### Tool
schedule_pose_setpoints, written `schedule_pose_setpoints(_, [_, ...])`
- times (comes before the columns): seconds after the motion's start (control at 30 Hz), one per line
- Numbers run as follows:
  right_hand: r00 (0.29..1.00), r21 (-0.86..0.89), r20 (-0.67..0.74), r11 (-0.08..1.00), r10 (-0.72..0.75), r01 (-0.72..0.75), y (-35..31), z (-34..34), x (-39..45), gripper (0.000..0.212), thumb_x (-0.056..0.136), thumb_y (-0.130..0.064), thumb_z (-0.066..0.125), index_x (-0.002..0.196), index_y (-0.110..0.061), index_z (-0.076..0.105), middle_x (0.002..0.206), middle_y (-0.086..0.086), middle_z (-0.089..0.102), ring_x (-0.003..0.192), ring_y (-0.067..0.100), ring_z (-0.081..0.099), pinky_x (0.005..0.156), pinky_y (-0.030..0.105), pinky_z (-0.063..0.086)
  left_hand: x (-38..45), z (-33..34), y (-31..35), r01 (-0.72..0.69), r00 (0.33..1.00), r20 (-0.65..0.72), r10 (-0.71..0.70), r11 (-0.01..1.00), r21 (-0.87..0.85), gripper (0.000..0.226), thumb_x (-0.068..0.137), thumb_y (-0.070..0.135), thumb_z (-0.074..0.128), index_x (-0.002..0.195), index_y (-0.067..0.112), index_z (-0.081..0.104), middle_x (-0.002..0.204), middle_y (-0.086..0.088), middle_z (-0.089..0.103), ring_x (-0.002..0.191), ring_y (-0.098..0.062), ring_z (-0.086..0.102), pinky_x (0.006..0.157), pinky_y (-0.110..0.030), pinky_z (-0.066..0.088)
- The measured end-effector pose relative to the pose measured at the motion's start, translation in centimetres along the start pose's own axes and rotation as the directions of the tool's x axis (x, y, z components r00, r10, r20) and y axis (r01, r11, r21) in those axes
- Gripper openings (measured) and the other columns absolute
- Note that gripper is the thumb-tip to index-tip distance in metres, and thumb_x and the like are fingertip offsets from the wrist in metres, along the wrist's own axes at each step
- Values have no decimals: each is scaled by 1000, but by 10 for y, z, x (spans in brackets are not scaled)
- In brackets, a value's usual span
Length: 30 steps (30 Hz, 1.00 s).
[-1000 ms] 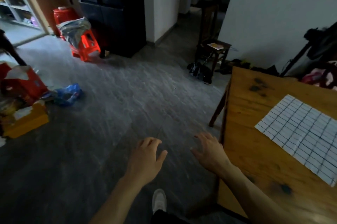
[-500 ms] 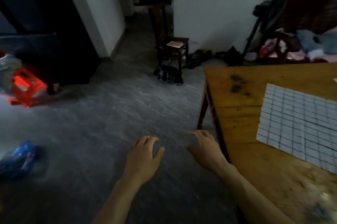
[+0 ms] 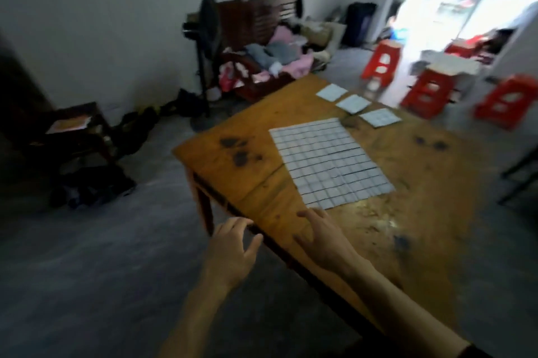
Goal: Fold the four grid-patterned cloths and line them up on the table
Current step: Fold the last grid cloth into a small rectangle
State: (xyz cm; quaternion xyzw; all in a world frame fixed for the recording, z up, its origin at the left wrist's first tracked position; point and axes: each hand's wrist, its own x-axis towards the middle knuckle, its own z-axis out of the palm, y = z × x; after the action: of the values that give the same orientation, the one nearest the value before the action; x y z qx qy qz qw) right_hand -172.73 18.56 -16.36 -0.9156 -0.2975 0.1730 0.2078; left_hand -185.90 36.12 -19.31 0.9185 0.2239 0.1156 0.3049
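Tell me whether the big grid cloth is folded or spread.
Spread: the cloth lies flat on the table, single layer, its full grid showing.

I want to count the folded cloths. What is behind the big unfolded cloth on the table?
Behind the unfolded cloth three folded cloths lie in a row on the table.

Bare wood runs along the near edge of the table (image 3: 422,241), between the hands and the unfolded grid cloth (image 3: 329,162) lying flat mid-table. The right hand (image 3: 323,238) hovers over that strip; the left hand (image 3: 233,247) hangs over the floor just off the table's edge. Three folded cloths (image 3: 353,103) line the far edge, with open wood around them. Red stools (image 3: 428,90) stand beyond the table.
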Motion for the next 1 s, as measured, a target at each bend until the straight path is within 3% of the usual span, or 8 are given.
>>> schedule_pose_setpoints(0.23, [964,50,-122,972,235,-231,23,0,-6,51,92,-39,62,138,-33,41,146,-5,37,129,17,42,106,42,43,53,26,8,-211,964,160,212,977,-23,38,93,44,59,124,22,58,123,4,56,111,-13,50,95,-33,46])
schedule_pose_setpoints(0.4, [917,83,-177,933,358,-349,54,4,16,51,93,-41,60,140,-30,43,144,-3,41,130,17,41,107,38,42,97,59,17,-293,915,294,276,956,14,38,93,45,57,126,25,57,127,4,55,114,-14,49,94,-31,43])
schedule_pose_setpoints(0.73, [880,156,-148,889,451,-430,135,6,102,51,90,-40,63,137,-27,47,142,-3,46,129,15,44,108,36,42,176,135,34,-300,872,434,229,949,102,41,95,47,52,130,25,52,129,6,53,116,-10,48,98,-29,44])
schedule_pose_setpoints(1.0, [896,63,-92,901,435,-430,164,13,139,58,93,-34,61,145,-27,38,154,-1,32,143,17,28,118,35,26,215,184,46,-343,855,460,240,927,153,46,93,47,57,132,24,48,134,5,49,121,-10,43,101,-25,41])
